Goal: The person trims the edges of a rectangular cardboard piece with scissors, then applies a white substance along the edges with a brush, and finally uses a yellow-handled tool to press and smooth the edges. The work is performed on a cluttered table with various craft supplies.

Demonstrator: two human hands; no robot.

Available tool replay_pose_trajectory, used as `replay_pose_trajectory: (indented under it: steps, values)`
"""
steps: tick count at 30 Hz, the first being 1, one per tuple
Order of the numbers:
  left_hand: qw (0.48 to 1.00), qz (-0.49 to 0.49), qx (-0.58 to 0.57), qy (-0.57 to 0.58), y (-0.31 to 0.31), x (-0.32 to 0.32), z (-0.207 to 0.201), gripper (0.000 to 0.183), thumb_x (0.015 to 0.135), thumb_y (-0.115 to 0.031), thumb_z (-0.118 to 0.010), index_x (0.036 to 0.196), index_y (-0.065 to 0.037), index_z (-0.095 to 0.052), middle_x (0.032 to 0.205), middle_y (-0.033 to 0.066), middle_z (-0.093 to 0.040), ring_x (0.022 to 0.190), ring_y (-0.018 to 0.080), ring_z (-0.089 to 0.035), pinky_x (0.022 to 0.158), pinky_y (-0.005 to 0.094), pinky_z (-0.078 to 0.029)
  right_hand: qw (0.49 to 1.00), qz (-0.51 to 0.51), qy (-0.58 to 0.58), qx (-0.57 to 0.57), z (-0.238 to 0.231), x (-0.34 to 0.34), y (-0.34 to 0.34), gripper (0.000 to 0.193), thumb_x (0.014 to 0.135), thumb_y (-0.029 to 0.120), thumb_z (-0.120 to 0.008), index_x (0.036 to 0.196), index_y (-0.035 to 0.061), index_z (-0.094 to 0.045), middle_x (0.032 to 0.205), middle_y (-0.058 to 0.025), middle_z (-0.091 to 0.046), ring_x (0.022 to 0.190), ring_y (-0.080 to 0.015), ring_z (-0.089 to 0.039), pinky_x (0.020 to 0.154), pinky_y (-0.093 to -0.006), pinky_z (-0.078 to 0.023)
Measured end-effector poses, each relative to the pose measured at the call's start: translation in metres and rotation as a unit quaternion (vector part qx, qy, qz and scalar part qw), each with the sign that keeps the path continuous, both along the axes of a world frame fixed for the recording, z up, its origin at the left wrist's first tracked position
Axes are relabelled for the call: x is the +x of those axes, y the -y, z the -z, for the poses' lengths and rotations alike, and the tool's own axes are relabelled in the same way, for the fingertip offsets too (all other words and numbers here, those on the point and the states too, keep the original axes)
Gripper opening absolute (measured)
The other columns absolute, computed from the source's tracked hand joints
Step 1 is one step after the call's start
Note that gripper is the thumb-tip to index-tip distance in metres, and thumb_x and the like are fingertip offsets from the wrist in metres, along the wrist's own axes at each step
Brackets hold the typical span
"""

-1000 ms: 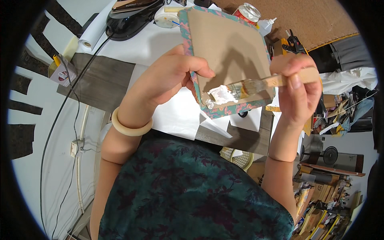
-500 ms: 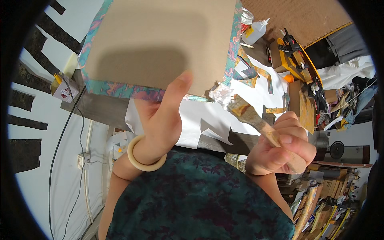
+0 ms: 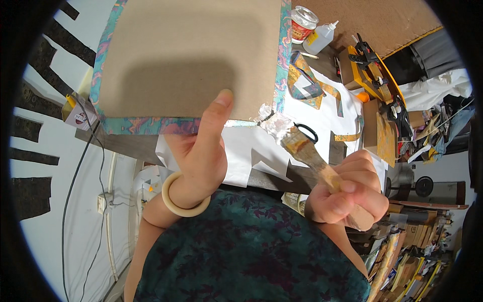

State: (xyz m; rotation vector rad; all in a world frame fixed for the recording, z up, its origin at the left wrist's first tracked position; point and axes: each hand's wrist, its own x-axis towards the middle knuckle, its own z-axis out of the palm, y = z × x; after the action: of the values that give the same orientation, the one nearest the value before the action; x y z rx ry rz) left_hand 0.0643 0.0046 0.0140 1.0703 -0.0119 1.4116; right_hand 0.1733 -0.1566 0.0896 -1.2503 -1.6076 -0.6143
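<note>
My left hand (image 3: 198, 146) grips the lower edge of a brown board (image 3: 166, 45), its thumb lying on the board's face and its fingers hidden beneath. Patterned teal and pink fabric (image 3: 146, 126) is folded over the board's sides. In my right hand (image 3: 349, 194) is a flat paintbrush (image 3: 307, 151) with a wooden handle, held in closed fingers. White paste coats its bristles, which touch the board's lower right corner. Some of the same white paste (image 3: 265, 111) lies on that corner and along the edge.
White paper (image 3: 239, 156) with fabric scraps (image 3: 302, 83) covers part of the dark table. Beyond stand a lidded jar (image 3: 304, 24) and a squeeze bottle (image 3: 320, 38). Scissors (image 3: 308, 132) lie right of the brush. A yellow tool box (image 3: 352, 68) holds clamps at the right. Cables hang at the left.
The board has shifted left and tilts slightly differently, uncovering the jar and scissors. The brush and my right hand have moved a little left and down, with the bristles still at the corner.
</note>
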Motion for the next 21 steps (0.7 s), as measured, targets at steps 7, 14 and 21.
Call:
replay_pose_trajectory:
  steps: [7,14,21]
  values:
    - [1.0,0.009,-0.023,0.008,0.002,0.001,0.001,0.019,0.088,0.006,-0.063,0.106,0.004,-0.066,0.122,0.0092,-0.058,0.112,0.0157,-0.056,0.102,0.0319,-0.04,1.0,-0.001,0.009,0.006,0.0,-0.001,-0.001,0.029,0.086,0.021,-0.074,0.095,0.0025,-0.053,0.068,-0.0049,-0.055,0.051,-0.0176,-0.05,0.046,-0.029,-0.04]
    - [0.998,0.003,-0.056,0.01,0.006,0.004,-0.012,0.021,0.086,0.007,-0.065,0.106,-0.001,-0.069,0.12,0.0081,-0.056,0.11,0.0155,-0.054,0.101,0.0321,-0.04,0.999,0.007,0.026,0.02,0.001,-0.001,-0.006,0.029,0.085,0.021,-0.073,0.092,0.0019,-0.052,0.065,-0.0048,-0.055,0.048,-0.0173,-0.05,0.044,-0.0287,-0.038]
    - [0.992,-0.091,0.062,-0.057,0.0,0.003,0.016,0.024,0.085,0.009,-0.065,0.106,-0.001,-0.069,0.122,0.0082,-0.052,0.111,0.0177,-0.054,0.1,0.0315,-0.04,0.998,0.026,0.002,0.053,0.005,-0.006,-0.008,0.026,0.083,0.02,-0.074,0.081,0.003,-0.054,0.065,-0.0037,-0.053,0.049,-0.0172,-0.049,0.046,-0.0296,-0.04]
